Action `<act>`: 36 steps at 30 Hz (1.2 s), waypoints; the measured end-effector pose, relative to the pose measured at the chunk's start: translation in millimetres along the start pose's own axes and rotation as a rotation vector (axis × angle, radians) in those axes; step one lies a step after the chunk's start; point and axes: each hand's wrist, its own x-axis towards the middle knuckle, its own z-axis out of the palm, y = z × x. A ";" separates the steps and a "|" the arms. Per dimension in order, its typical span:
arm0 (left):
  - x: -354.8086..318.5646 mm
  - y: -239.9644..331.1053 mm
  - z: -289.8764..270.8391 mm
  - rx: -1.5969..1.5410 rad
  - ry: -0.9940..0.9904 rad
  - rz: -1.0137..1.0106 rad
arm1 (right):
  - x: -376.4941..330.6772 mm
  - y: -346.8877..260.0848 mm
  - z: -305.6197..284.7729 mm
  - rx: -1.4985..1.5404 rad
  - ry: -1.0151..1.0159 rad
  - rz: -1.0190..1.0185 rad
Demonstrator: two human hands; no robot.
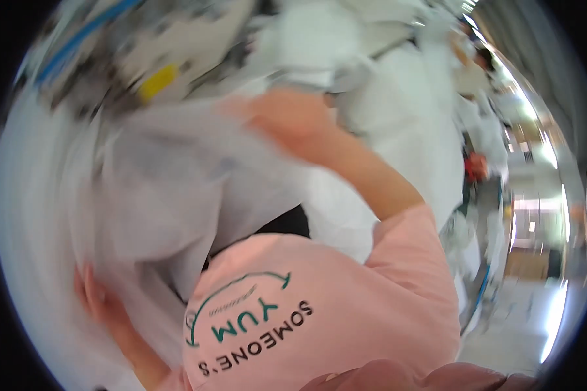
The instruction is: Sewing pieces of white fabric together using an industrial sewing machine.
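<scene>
A large sheet of thin white fabric (156, 189) lies in loose folds in front of me and across my lap. At the upper middle, my right hand (293, 124) is over the fabric's far edge. Motion smears its fingers, so whether they grip the cloth cannot be made out. Low on the left is my left hand (101, 300), its fingers stretched out against the fabric. A pale sewing machine (176, 49) with a yellow patch stands beyond the cloth at the upper left, blurred.
More white fabric (398, 117) is heaped to the right of my right arm. A blue strip (85, 39) runs along the upper left. Farther off at the right are other people (482, 58), a brown box (527, 264) and bright lights.
</scene>
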 end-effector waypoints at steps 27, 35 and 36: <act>-74.5 127.9 -7.4 0.324 -0.060 0.374 | -50.9 3.2 -48.4 -0.031 -0.212 -0.112; -167.6 217.1 14.2 0.118 0.406 1.048 | -78.3 -81.9 -33.7 0.043 -0.357 -0.033; -172.3 231.3 17.3 0.147 0.338 1.058 | -84.5 -87.5 -29.5 0.099 -0.355 0.001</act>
